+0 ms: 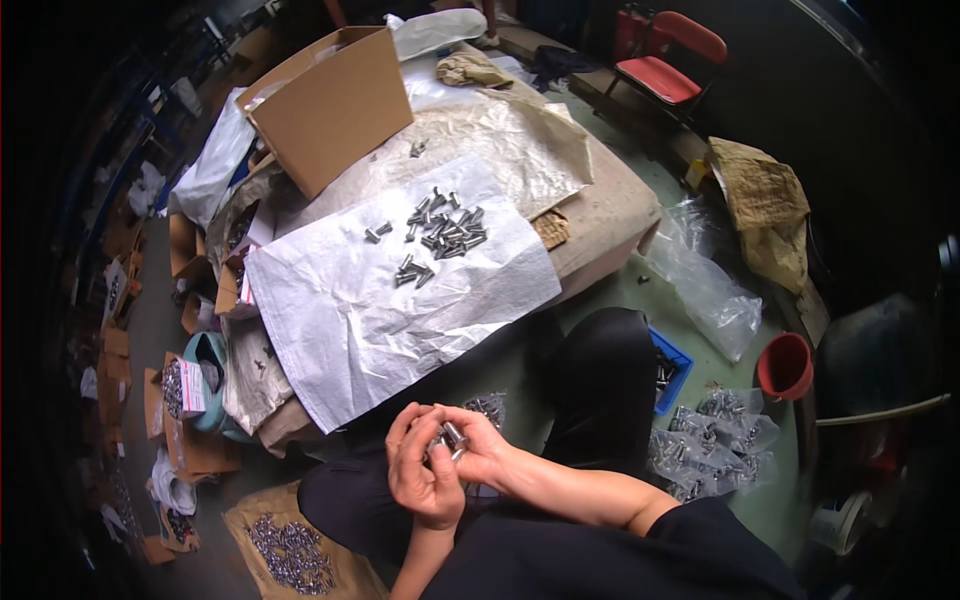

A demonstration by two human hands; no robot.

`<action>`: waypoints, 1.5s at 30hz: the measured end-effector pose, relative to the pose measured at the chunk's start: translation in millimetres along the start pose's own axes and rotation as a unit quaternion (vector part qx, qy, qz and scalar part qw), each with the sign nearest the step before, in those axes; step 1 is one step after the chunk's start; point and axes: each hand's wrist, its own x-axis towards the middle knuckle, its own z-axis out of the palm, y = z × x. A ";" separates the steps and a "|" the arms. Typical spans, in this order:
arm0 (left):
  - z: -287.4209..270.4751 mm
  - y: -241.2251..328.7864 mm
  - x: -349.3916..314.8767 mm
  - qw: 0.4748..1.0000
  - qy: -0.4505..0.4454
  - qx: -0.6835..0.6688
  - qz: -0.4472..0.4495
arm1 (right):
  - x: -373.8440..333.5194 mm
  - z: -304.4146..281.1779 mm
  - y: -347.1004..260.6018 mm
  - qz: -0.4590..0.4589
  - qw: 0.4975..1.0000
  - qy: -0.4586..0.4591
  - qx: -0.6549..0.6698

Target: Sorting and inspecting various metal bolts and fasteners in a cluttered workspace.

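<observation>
Above my lap, my left hand (425, 488) and my right hand (480, 442) are cupped together. Shiny metal bolts (455, 436) show between the fingers, held by both hands; others may be hidden in the palms. Beyond the hands, a white woven sheet (360, 345) drapes over the near edge of a covered table. On it lies a loose pile of similar headed bolts (452, 237), with a few set apart to its left and below. Just behind my right hand, a clear bag of small metal parts (488, 408) is partly visible.
An open cardboard box (335, 110) stands on the table's far left. At right are a blue tray (677, 375), a red bucket (785, 366) and bagged metal parts (710, 440). Small metal pieces (290, 555) lie on brown sacking at lower left. A red chair (675, 60) stands behind.
</observation>
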 end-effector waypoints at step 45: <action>25.6 0.7 32.1 0.978 0.007 -0.109 -0.175 | -78.1 53.5 -63.1 0.023 0.984 -0.071 -0.163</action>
